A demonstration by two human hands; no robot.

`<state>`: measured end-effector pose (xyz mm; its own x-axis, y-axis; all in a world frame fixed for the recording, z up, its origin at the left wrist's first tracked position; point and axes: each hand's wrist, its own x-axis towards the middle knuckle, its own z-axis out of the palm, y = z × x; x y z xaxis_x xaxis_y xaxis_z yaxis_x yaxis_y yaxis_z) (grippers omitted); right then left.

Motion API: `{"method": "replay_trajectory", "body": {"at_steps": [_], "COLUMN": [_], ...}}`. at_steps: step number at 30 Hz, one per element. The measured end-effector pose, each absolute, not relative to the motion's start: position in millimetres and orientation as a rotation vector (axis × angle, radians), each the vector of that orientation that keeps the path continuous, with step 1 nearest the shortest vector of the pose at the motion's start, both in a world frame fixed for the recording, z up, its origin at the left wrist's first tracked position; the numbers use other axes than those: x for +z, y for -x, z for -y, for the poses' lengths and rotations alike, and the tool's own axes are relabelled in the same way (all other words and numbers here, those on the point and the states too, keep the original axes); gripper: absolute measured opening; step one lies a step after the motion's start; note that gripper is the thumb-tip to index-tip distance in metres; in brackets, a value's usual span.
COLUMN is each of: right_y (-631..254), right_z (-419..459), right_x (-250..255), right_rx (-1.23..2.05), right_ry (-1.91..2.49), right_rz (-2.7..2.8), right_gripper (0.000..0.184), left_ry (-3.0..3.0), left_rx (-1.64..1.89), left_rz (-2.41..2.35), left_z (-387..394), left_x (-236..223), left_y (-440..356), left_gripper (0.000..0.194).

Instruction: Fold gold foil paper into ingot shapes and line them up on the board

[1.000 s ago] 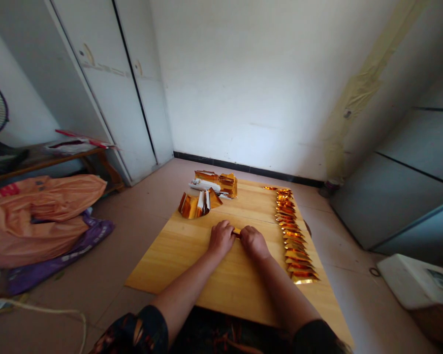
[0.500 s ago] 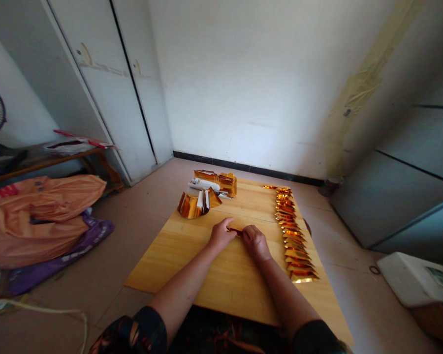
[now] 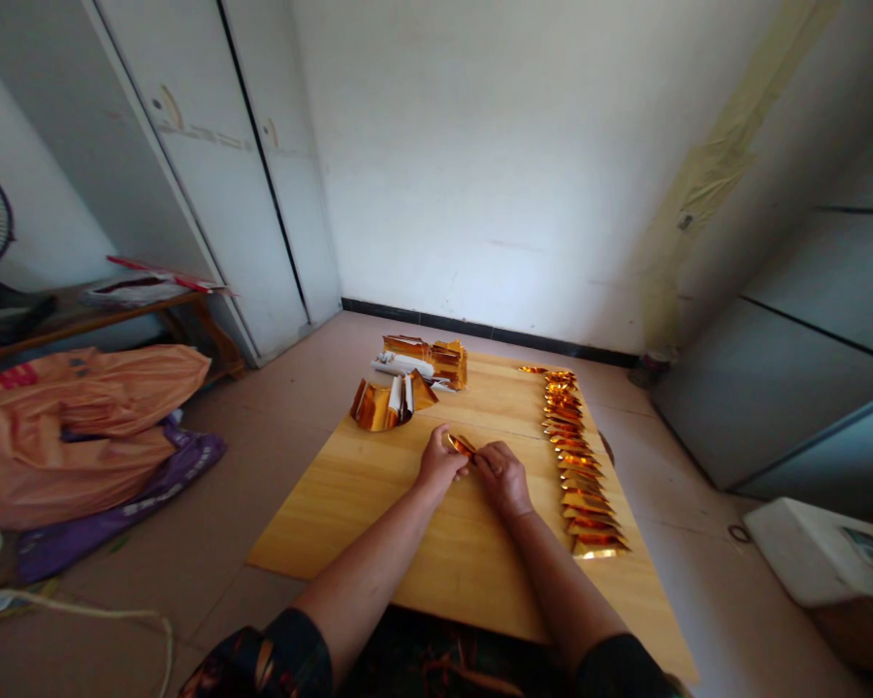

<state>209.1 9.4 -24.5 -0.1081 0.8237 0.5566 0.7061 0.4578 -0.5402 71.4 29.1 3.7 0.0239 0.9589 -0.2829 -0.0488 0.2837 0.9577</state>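
Between my two hands is a small folded piece of gold foil paper [image 3: 462, 445], above the middle of the wooden board [image 3: 436, 543]. My left hand [image 3: 437, 460] grips its left end, fingers closed around it. The fingers of my right hand [image 3: 503, 475] pinch the other end and partly cover it. A long row of folded gold foil pieces [image 3: 583, 475] overlaps along the board's right side. Beyond my left hand lie curved sheets of gold foil paper [image 3: 378, 405] with white backs, and behind them another stack of gold sheets [image 3: 447, 363].
Grey cabinets [image 3: 189, 145] stand at the left, with a low wooden bench [image 3: 189, 305] before them. Orange and purple bags [image 3: 94, 417] lie on the floor beside a pale cable [image 3: 116, 609]. A white box [image 3: 822, 548] is at the right.
The gold foil piece has turned and shows more of its shiny face. My left hand has tilted slightly, its fingers now showing beneath the piece; my right hand stays nearly in place.
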Motion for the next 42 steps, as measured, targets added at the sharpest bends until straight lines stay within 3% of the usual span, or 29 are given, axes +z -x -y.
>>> {"method": "replay_trajectory", "body": {"at_steps": [9, 19, 35, 42], "right_y": [-202.5, -203.6, -199.4, -202.5], "right_z": [-13.4, -13.6, -16.8, -16.3], "right_x": [-28.4, -19.4, -27.0, -18.8], "right_rx": [0.257, 0.188, 0.136, 0.099], "right_ry": [1.359, 1.376, 1.492, 1.445], "right_rz": [1.767, 1.932, 1.776, 1.897], "right_gripper": [0.017, 0.018, 0.024, 0.016], "left_ry": [-1.006, -1.236, -1.325, -1.238], "left_rx": [1.003, 1.098, 1.057, 0.985], "left_rz": [-1.339, -1.395, -1.483, -1.434], "left_z": [-22.4, -24.5, -28.5, -26.4], "left_x": [-1.7, -14.5, -19.2, -10.7], "left_y": [-81.7, -75.0, -70.0, -70.0], "left_gripper": [0.076, 0.063, 0.065, 0.072]}}
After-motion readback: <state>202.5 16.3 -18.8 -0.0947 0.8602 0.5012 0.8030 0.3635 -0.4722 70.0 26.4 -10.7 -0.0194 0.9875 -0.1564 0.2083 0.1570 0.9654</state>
